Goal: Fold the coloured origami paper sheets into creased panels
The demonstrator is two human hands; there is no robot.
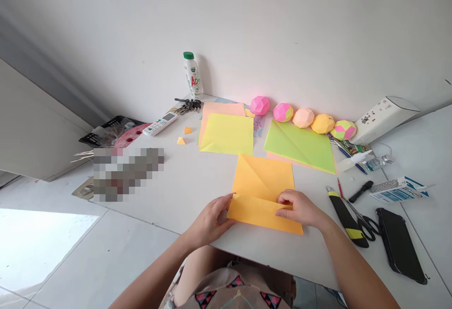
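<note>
An orange sheet of paper [264, 177] lies near the table's front edge, a diagonal crease across its far part. Its near part is folded up into a flap. At the flap's left end, my left hand [212, 220] pinches the paper between thumb and fingers. My right hand [301, 209] has closed on the flap toward its right end, thumb in front and curled fingers at the upper edge. Beyond it lie a yellow sheet [228, 133] and a creased green sheet [302, 145], both over pink paper.
Several faceted paper balls [303, 117] line the wall. On the right are a utility knife [348, 219], scissors [363, 222], a black phone [402, 245] and a glue bottle [353, 161]. Leftward are a bottle [193, 76], keys [190, 106], a remote [160, 124] and orange paper pieces [181, 140].
</note>
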